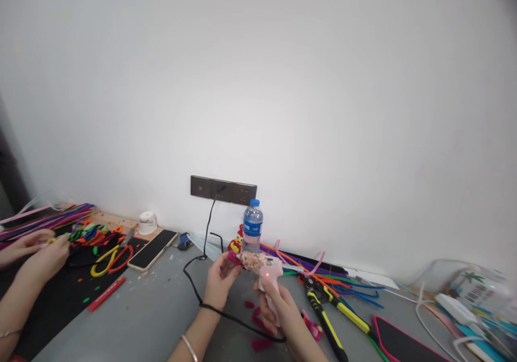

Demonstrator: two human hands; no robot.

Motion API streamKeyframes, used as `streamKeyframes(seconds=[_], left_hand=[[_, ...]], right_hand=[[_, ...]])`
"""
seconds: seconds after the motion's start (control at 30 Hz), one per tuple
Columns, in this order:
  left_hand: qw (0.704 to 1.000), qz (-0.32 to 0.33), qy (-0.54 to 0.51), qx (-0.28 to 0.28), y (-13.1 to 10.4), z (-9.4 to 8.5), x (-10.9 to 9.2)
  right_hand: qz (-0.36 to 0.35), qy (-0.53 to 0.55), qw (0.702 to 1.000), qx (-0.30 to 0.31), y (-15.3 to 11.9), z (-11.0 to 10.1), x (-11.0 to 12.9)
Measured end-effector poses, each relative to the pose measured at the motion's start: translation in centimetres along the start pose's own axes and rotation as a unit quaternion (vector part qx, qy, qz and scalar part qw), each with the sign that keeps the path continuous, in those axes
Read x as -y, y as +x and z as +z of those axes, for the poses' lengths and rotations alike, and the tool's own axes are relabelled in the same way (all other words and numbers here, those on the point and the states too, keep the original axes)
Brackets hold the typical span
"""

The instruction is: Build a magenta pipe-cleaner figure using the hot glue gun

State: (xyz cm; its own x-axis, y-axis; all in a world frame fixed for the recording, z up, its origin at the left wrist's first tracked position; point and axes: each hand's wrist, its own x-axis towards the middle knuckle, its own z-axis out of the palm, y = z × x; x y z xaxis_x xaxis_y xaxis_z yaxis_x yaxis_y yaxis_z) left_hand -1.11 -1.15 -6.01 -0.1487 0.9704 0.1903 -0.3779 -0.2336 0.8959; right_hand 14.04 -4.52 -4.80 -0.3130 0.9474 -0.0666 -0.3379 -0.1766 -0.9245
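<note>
A pink hot glue gun (271, 269) is gripped by its handle in my right hand (279, 311), its small red light showing. Its front part is covered in speckled bits and points left. My left hand (220, 280) pinches a small magenta fuzzy piece (233, 257) right at the gun's tip; whether they touch I cannot tell. The gun's black cord (238, 319) runs across my left wrist. Magenta scraps (262, 343) lie on the table below my hands, and a pink and magenta fuzzy piece (312, 327) is beside my right wrist.
A water bottle (253, 227) and a red-yellow figure (235, 242) stand behind. Yellow-black pliers (323, 319), pipe cleaners (355, 289) and a pink-edged phone (404, 343) lie right. Leftward are another phone (153, 250), scissors (113, 258), a red marker (106, 294) and another person's hands (48, 254).
</note>
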Motion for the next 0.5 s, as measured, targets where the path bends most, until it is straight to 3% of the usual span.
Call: streamKeyframes(seconds=[0.5], left_hand=[[1.0,0.005,0.015,-0.012,-0.12,-0.04,0.0]], right_hand=[[-0.007,0.002,1.0,0.005,0.19,-0.33,-0.62]])
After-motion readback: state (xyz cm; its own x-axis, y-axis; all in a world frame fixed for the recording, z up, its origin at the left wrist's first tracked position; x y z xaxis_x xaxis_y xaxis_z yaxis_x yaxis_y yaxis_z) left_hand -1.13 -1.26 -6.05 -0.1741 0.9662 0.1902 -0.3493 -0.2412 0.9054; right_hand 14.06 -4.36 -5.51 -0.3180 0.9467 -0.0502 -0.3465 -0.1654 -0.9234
